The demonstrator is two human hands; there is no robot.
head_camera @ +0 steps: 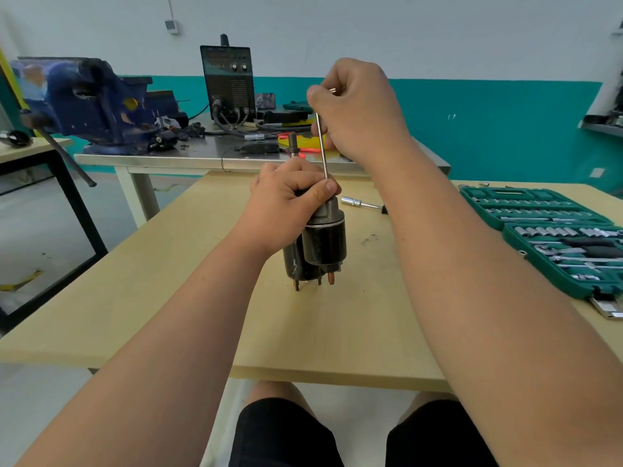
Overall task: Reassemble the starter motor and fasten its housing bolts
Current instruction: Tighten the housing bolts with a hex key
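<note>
The starter motor (320, 244) stands upright mid-surface (202, 315), terminal studs down. The left hand (290, 200) is wrapped round its top end, thumb across the housing. At 12 o'clock above it, the right hand (357, 109) pinches a long housing bolt (322, 146) near its head, with the tip meeting the housing just beside the left thumb. This looks like the bolt-feeding step. Whether the tip has found its hole, I cannot tell. The next move calls for a straight drop through the body, then tightening. A socket driver (360, 203) lies at 2 o'clock and the socket case (546, 237) at 3 o'clock.
</note>
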